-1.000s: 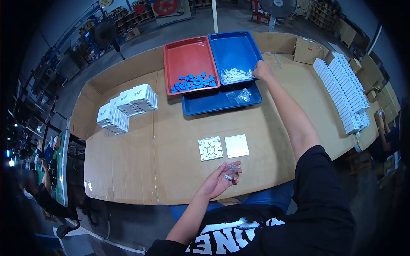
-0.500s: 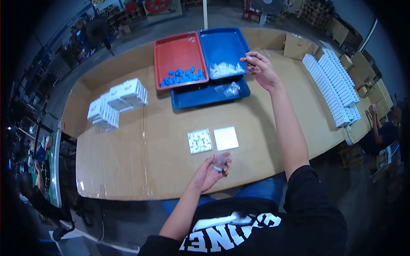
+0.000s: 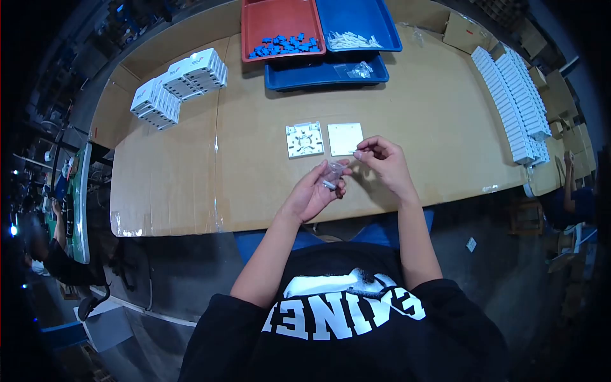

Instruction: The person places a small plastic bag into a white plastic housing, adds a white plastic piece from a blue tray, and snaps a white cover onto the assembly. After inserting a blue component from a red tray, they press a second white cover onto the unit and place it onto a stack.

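My left hand (image 3: 307,198) is closed around a small clear plastic bag (image 3: 335,170), held up at the near side of the table. A small whitish piece (image 3: 329,184) shows at the bag's lower part. My right hand (image 3: 388,167) is just right of the bag, thumb and fingertips pinched on a small slim white piece, mostly hidden by the fingers. Beyond the hands lie two square white plastic parts: an open box half (image 3: 305,140) with moulded inner ribs and dark slots, and a flat plate (image 3: 344,136) beside it.
A red tray (image 3: 280,22) of blue pieces (image 3: 283,46) and a blue tray (image 3: 356,16) of slim white pieces (image 3: 353,41) stand at the back. A lower blue tray (image 3: 299,77) holds clear bags (image 3: 361,69). White boxes are stacked left (image 3: 194,73) and right (image 3: 509,105).
My right hand has come back from the blue tray of white pieces to beside the bag. My left hand still holds the bag. The view has tilted down, so the table sits higher.
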### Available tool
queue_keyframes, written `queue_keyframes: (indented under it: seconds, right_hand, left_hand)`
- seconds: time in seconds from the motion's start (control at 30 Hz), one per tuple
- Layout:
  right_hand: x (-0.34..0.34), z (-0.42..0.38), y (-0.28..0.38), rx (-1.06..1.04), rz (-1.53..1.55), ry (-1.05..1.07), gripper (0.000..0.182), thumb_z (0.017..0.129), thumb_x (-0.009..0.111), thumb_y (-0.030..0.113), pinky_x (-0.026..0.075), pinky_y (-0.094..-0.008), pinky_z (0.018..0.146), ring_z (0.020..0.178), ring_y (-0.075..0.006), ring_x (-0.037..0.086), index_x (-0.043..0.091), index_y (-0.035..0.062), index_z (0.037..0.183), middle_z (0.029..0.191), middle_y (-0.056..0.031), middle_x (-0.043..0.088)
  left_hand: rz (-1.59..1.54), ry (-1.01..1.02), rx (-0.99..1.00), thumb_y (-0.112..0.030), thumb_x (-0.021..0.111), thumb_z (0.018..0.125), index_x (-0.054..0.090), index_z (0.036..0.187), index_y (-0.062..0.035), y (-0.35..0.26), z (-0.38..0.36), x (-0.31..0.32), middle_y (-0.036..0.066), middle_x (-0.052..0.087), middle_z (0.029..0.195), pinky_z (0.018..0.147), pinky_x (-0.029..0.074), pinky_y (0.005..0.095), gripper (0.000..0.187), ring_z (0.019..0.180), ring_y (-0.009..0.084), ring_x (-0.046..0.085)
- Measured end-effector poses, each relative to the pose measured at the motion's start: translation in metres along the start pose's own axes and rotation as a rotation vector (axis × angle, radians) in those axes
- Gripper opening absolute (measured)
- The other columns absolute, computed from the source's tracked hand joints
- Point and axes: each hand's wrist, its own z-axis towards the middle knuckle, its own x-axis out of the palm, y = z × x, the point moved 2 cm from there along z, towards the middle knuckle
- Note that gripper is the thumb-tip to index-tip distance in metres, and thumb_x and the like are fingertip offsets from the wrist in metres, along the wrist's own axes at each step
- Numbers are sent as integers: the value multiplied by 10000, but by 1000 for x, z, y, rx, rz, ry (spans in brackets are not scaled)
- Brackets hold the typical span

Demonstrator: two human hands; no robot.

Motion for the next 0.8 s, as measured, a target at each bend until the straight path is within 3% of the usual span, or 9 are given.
queue_keyframes:
  seconds: [0.13,0.2,0.33,0.43,0.53,0.6,0.63,0.7,0.8]
  right_hand:
    - [5,-9,3,30,-100,47,160,932,750,51,499,-218,756,834,-63,634,733,-4,1081,918,-10,713]
    - [11,-12,9,-47,-186,72,88,933,754,63,449,-201,640,717,-21,567,757,13,1006,819,33,695]
    - [22,-12,27,-62,-214,100,87,919,760,70,449,-215,629,693,-27,568,766,18,988,799,16,714]
    - [23,-4,39,-34,-405,155,122,886,764,64,459,-226,623,701,-56,604,763,9,995,785,-24,727]
    - [22,6,41,-132,-545,300,118,869,752,35,445,-236,637,728,-69,593,758,11,984,871,-9,721]
    - [22,13,40,-244,-583,419,114,876,723,28,491,-253,668,792,-105,634,756,8,983,988,-44,716]
    - [21,17,39,-239,-573,419,114,876,723,28,491,-253,668,792,-105,634,756,8,983,988,-44,716]
    - [22,23,34,-34,-397,593,138,893,715,41,536,-282,764,886,-130,663,765,10,1018,1109,-69,693]
    - [25,27,33,-23,-462,716,175,948,696,90,549,-317,862,934,-167,681,761,2,1085,1173,-96,686]
  left_hand:
    - [20,1,26,-396,429,1116,559,1396,-18,1,-2,1,96,681,1196,872,520,330,488,913,160,622]
    - [29,-7,38,-394,435,1115,566,1385,-15,1,-4,3,99,686,1192,866,518,329,483,912,158,623]
    - [49,-5,55,-394,447,1115,577,1353,-9,1,-4,2,112,698,1183,860,519,333,471,915,155,626]
    - [76,-26,63,-400,441,1117,575,1342,-8,1,-6,4,118,697,1181,873,524,342,472,920,155,629]
    - [85,-35,57,-396,445,1116,572,1339,-21,1,-4,1,122,685,1188,880,522,354,454,922,160,622]
    - [94,-35,46,-393,445,1114,570,1343,-31,3,-6,0,120,674,1194,884,519,361,446,918,163,613]
    - [93,-39,47,-391,449,1114,569,1340,-33,2,-7,2,117,673,1193,885,519,360,440,921,166,615]
    - [95,-49,39,-388,453,1113,567,1337,-34,1,-5,1,115,672,1192,886,518,359,434,924,169,616]
    - [154,-41,40,-390,457,1111,567,1337,-51,4,-7,-2,110,667,1181,892,519,370,422,949,176,621]
